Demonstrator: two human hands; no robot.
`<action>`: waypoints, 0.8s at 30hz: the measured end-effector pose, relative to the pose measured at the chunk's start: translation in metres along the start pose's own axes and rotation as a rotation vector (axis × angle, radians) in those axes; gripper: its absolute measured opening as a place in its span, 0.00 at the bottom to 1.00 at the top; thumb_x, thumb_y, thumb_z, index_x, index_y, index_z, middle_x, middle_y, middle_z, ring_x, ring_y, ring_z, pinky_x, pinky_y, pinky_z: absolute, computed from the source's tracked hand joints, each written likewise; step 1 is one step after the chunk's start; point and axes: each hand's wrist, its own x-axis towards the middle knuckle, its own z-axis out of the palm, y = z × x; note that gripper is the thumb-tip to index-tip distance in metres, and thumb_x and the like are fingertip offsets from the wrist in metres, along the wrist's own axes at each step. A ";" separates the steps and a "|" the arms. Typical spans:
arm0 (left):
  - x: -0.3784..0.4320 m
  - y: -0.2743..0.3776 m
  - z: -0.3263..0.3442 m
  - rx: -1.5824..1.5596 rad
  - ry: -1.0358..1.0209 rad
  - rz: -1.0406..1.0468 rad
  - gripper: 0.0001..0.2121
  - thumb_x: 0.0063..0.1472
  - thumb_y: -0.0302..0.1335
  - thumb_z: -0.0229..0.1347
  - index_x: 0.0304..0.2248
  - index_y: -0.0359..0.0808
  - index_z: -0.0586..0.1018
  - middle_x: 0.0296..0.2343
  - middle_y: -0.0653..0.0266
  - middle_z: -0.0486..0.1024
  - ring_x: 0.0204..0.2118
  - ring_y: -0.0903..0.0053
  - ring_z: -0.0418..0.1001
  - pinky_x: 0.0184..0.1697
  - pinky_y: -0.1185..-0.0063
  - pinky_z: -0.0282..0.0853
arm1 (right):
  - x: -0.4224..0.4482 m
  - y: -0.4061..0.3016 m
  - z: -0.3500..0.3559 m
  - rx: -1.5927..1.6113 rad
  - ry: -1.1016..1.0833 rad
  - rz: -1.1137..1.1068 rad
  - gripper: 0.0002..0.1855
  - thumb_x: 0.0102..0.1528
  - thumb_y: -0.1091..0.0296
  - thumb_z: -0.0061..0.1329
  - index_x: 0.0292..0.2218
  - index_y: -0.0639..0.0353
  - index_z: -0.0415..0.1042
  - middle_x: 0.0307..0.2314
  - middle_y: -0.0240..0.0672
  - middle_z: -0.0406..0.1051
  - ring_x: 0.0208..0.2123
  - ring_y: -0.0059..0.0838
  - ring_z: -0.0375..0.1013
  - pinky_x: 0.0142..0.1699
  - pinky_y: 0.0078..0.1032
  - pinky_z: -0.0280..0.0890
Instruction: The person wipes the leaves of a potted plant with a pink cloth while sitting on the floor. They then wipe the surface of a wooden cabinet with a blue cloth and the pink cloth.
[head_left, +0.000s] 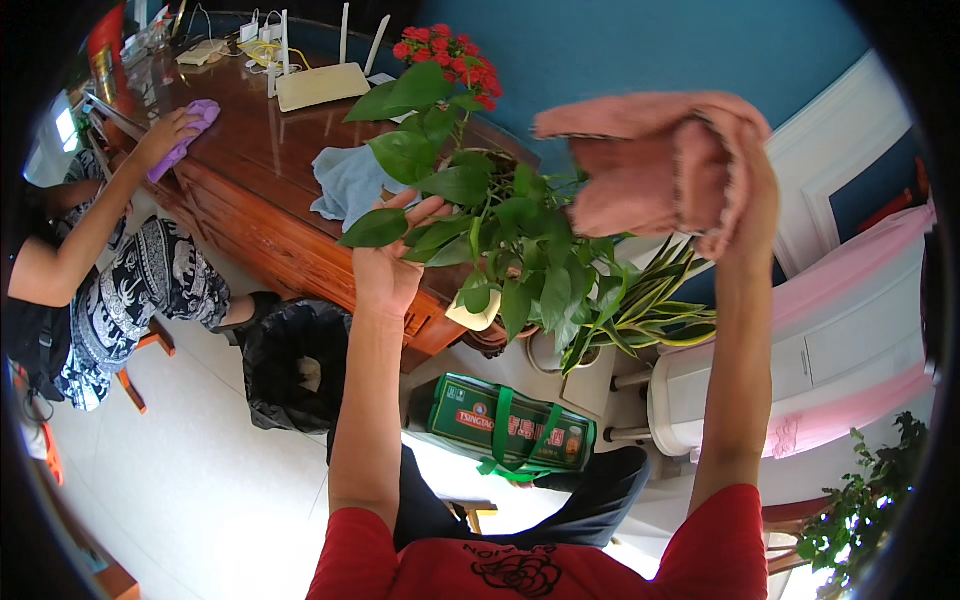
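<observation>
My right hand (756, 206) grips a salmon-pink cloth (637, 169), raised to the right of a leafy potted pothos (465, 187). The cloth is folded over and hangs to the left of the hand. My left hand (390, 262) is palm up with its fingers apart among the plant's left leaves. One broad leaf (377, 228) covers part of that palm; whether the fingers bear its weight I cannot tell. Behind the left hand, a light-blue cloth (349, 180) lies crumpled on the wooden cabinet top (247, 157). The pothos pot is mostly hidden by foliage.
Another person's hand (166, 135) presses a purple cloth (191, 139) on the cabinet's left end. A white router (322, 86) and red flowers (450, 56) stand behind. Below are a black-lined bin (292, 367), a green Tsingtao bag (510, 427) and a snake plant (652, 307).
</observation>
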 end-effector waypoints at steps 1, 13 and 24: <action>0.001 0.001 -0.004 0.031 0.026 0.017 0.20 0.64 0.35 0.39 0.47 0.26 0.64 0.43 0.41 0.69 0.45 0.56 0.70 0.48 0.68 0.69 | -0.005 -0.006 -0.012 0.024 0.090 -0.081 0.17 0.59 0.59 0.39 0.43 0.63 0.68 0.36 0.33 0.70 0.31 0.18 0.71 0.25 0.12 0.62; -0.005 -0.003 -0.005 0.145 0.160 -0.079 0.17 0.63 0.34 0.37 0.44 0.28 0.65 0.41 0.50 0.71 0.44 0.63 0.70 0.48 0.70 0.67 | -0.180 0.049 -0.071 0.580 0.104 0.362 0.23 0.61 0.53 0.35 0.50 0.60 0.62 0.46 0.36 0.66 0.49 0.30 0.64 0.54 0.24 0.60; -0.054 -0.029 -0.049 0.136 -0.084 -0.329 0.16 0.62 0.33 0.41 0.44 0.31 0.69 0.43 0.48 0.70 0.43 0.60 0.71 0.53 0.64 0.62 | -0.215 0.055 -0.105 -0.190 0.255 0.238 0.32 0.51 0.54 0.46 0.52 0.65 0.57 0.47 0.44 0.63 0.50 0.39 0.63 0.56 0.35 0.57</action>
